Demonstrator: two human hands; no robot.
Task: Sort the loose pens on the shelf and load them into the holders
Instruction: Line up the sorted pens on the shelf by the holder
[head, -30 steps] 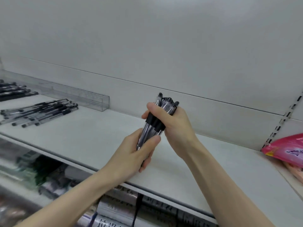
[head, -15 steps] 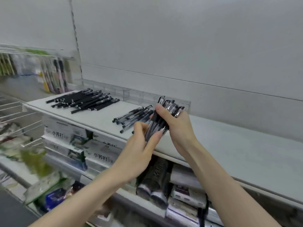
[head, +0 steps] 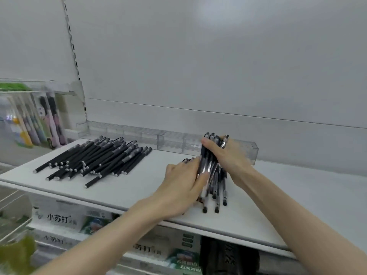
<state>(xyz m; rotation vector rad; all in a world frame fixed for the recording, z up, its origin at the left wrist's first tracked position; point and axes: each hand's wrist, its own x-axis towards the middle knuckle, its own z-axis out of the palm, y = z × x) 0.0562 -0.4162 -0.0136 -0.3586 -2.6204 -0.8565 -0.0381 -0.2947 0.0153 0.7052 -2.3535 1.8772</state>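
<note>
Lowered to the shelf point(head: 139, 187), pen bundle point(head: 217, 185), right hand point(head: 230, 155) gripping its caps, left hand point(head: 180, 187) clasping barrels.

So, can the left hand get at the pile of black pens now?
Probably yes: only bare shelf lies between the left hand and the pile of black pens. But it grips the bundle of clear pens, so it must let go first.

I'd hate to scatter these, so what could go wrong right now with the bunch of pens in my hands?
The clear pens splay at their lower ends while your right hand grips only the top and your left hand the side, so one may slip out. Those ends sit near the front edge of the shelf, so a dropped pen could roll off, or mix into the black pens.
</note>
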